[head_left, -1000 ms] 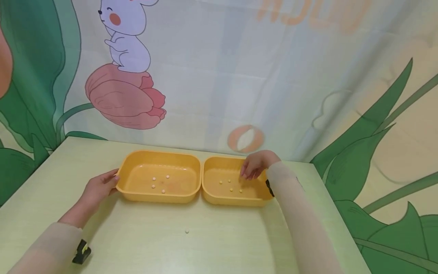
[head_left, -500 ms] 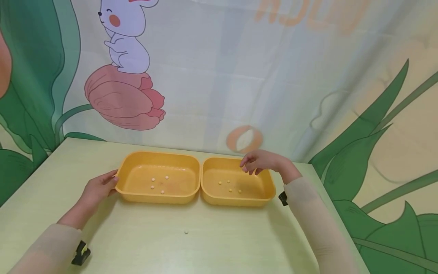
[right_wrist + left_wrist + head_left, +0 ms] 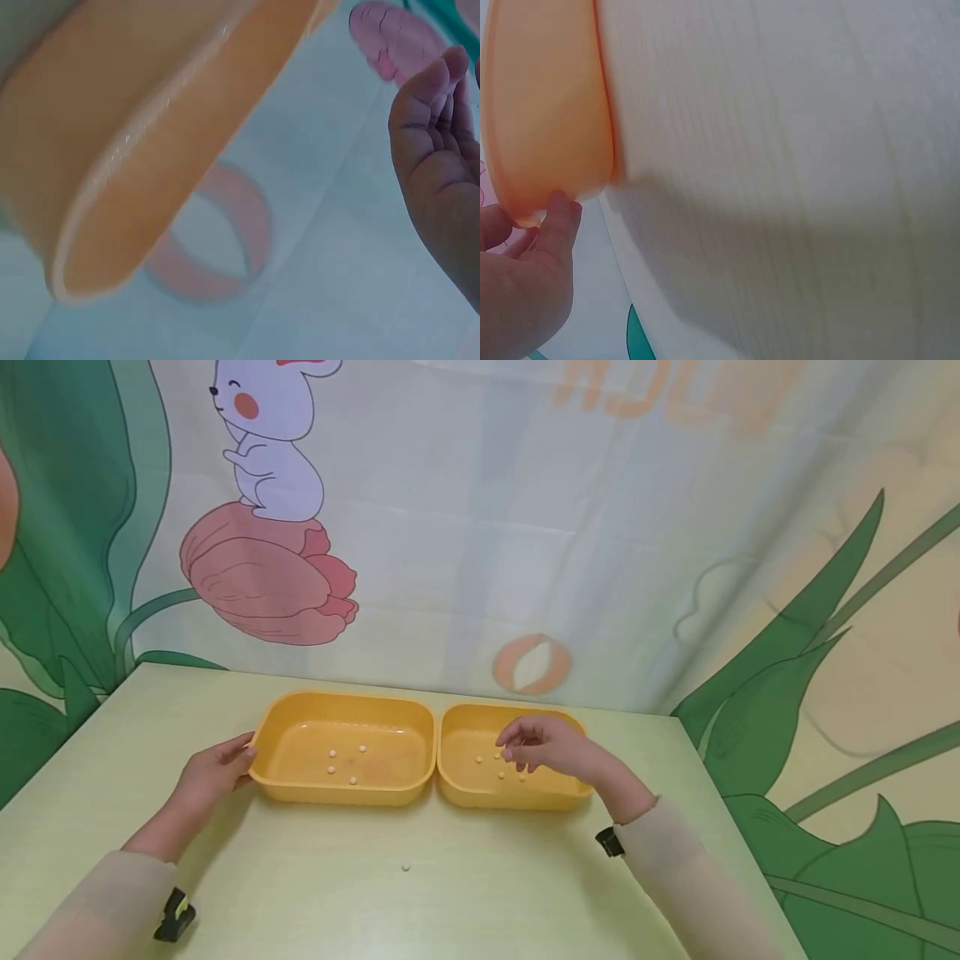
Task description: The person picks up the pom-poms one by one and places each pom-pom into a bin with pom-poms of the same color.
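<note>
Two yellow plastic trays stand side by side on the table. My left hand [image 3: 213, 775] pinches the left end of the left tray [image 3: 341, 795], thumb at the rim and fingers against the outside; the left wrist view shows the same hand [image 3: 536, 277] at the tray's end. Several small whitish balls [image 3: 332, 753] lie in that tray. Over the right tray [image 3: 510, 800] hovers my right hand [image 3: 551, 747], its fingers loosely bent and nothing visible between them. Several small yellowish balls [image 3: 501, 775] lie beneath it, some partly hidden. The right wrist view shows this hand [image 3: 439, 157] above the tray.
One small pale ball [image 3: 406, 867] lies on the table [image 3: 330, 877] in front of the trays. Behind the table hangs a printed cloth [image 3: 420, 543] with a rabbit and flowers. Each sleeve has a black device at the wrist.
My right hand has risen from inside the right tray, drawn back to the right, then moved left over the tray. My left hand has stayed on the left tray's rim.
</note>
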`<state>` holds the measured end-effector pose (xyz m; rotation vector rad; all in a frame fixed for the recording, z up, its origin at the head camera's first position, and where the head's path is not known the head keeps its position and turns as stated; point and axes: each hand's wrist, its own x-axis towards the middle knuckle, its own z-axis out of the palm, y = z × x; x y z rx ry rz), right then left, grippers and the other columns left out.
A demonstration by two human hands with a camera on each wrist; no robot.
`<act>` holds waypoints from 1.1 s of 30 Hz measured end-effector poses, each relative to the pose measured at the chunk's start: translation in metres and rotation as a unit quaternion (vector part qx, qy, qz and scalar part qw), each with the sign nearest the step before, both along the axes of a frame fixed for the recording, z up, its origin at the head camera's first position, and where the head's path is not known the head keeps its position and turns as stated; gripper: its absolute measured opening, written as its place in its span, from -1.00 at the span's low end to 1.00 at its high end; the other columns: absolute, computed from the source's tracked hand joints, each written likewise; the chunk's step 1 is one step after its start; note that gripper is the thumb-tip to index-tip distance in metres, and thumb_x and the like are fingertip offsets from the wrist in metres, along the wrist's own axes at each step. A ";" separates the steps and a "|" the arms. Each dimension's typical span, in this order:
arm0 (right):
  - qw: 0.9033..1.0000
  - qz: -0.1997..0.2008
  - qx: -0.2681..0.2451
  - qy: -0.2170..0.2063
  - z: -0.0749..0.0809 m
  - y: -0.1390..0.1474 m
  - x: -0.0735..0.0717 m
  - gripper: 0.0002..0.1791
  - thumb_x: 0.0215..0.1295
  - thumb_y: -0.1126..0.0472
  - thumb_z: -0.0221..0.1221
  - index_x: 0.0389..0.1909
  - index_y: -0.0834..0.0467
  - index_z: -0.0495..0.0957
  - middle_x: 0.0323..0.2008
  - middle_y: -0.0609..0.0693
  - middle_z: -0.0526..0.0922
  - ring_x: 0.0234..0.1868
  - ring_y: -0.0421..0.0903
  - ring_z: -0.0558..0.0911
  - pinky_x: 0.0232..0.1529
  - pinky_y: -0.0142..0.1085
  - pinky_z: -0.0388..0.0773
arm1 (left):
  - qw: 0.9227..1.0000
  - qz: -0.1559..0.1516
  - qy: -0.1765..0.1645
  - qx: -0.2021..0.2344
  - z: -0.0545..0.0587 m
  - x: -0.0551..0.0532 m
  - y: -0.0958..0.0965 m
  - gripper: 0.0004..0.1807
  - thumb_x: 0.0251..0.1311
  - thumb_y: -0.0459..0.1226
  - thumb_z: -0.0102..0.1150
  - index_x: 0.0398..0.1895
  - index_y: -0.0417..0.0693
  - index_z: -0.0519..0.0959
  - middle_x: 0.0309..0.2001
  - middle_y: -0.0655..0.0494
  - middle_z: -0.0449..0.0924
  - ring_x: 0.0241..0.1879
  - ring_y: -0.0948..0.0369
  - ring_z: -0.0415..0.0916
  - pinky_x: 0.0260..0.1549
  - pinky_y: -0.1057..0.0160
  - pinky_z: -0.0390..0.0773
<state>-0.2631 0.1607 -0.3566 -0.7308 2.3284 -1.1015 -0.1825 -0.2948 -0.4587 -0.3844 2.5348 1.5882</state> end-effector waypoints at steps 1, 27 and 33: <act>1.000 0.003 -0.007 -0.001 -0.004 -0.004 0.005 -0.71 0.46 0.23 0.20 0.07 0.32 0.57 -0.18 0.23 0.68 -0.27 0.00 0.65 -0.15 -0.21 0.73 | 1.000 0.000 0.001 0.000 0.000 0.000 0.000 -0.35 0.66 -0.12 -0.31 0.60 -0.35 -0.02 0.53 -0.47 0.09 0.46 -0.29 0.27 0.25 0.09 0.49; 0.993 0.071 0.064 -0.072 -0.093 -0.086 0.059 -0.79 0.26 0.36 0.35 -0.09 0.22 0.65 -0.37 -0.13 0.62 -0.39 -0.26 0.59 -0.42 -0.50 0.59 | 1.000 -0.008 -0.001 0.001 0.000 0.001 -0.002 -0.34 0.66 -0.10 -0.31 0.60 -0.35 -0.04 0.54 -0.47 0.07 0.47 -0.28 0.26 0.24 0.13 0.51; 0.993 0.062 0.091 -0.045 -0.106 -0.102 0.064 -0.85 0.20 0.38 0.39 -0.24 0.20 0.65 -0.49 -0.17 0.55 -0.50 -0.29 0.48 -0.52 -0.56 0.43 | 1.000 -0.009 0.005 0.005 0.000 0.000 -0.001 -0.36 0.67 -0.14 -0.33 0.59 -0.38 -0.04 0.53 -0.48 0.07 0.47 -0.28 0.25 0.20 0.19 0.56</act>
